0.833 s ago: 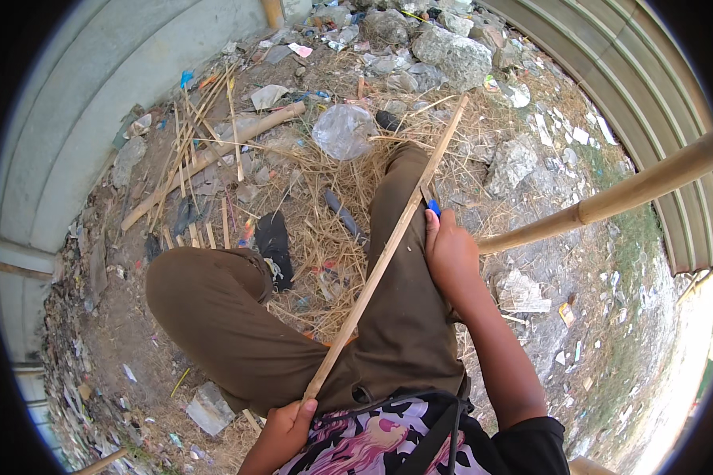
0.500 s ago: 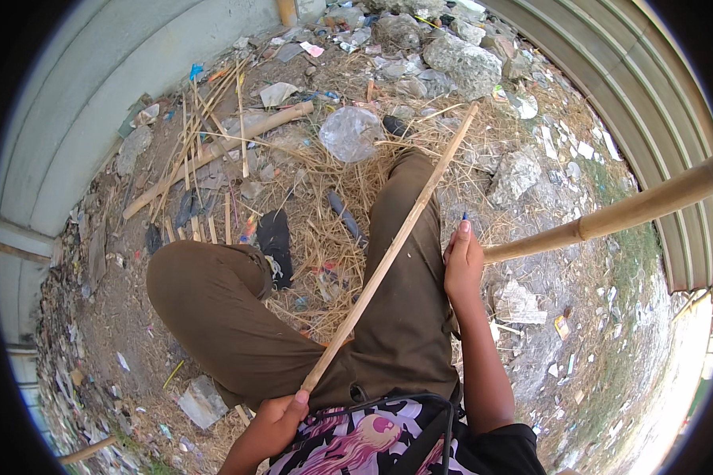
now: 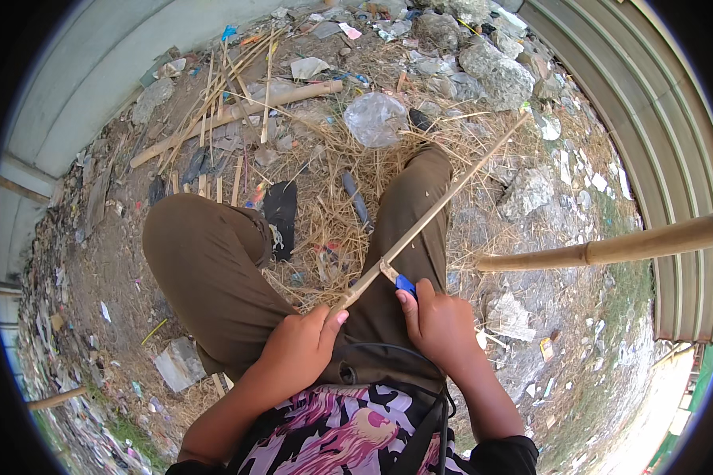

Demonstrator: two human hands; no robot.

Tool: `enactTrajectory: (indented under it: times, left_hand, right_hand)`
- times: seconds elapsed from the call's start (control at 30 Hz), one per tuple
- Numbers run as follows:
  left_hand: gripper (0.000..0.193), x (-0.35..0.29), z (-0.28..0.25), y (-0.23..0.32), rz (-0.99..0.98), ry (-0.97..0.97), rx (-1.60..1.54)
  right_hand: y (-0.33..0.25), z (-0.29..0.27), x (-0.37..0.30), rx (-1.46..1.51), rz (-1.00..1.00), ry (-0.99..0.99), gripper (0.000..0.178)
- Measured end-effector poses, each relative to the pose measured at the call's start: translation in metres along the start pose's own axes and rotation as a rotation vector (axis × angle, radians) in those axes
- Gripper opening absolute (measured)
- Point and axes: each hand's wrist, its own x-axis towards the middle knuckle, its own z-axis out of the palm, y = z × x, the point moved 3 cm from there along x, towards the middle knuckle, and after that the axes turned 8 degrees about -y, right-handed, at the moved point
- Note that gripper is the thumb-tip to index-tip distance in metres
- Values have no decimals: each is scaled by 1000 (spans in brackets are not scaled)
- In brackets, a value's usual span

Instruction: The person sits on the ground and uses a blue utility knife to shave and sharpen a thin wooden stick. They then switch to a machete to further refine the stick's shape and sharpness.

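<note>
A long, pale bamboo strip [image 3: 444, 198] slants across my lap, its far end reaching up and to the right. My left hand [image 3: 297, 342] is closed around its near end. My right hand [image 3: 444, 328] grips a small blue-handled knife [image 3: 405, 285], most of it covered by the fingers. The knife's front end meets the strip a little beyond my left hand; a tan piece there hides the blade.
A thick bamboo pole [image 3: 602, 251] juts in from the right. Ahead on the left, several thin strips [image 3: 214, 103] lie over another bamboo pole [image 3: 293, 93]. Rocks [image 3: 499, 73], a clear plastic bag [image 3: 375, 120], a dark hammer-like tool [image 3: 356, 202] and straw cover the ground. Corrugated metal [image 3: 626, 95] borders the right.
My right hand has come down and left from beside the thick pole, bringing the knife against the strip. My left hand has moved up and right with the strip's near end.
</note>
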Motion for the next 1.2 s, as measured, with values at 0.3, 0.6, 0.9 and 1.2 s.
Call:
enactTrajectory:
  times: [0.3, 0.6, 0.9, 1.2]
  left_hand:
    - [46, 16, 7, -2, 12, 13, -35]
    - [50, 26, 15, -16, -43, -118, -180]
    - [47, -6, 6, -11, -130, -167, -140]
    - [46, -30, -3, -7, -226, -187, -109]
  right_hand:
    - [0, 7, 3, -96, -72, 5, 39]
    - [-5, 16, 10, -112, -54, 32, 39]
    - [-9, 22, 9, -167, 101, 103, 40]
    - [-9, 22, 11, -260, 58, 198, 46]
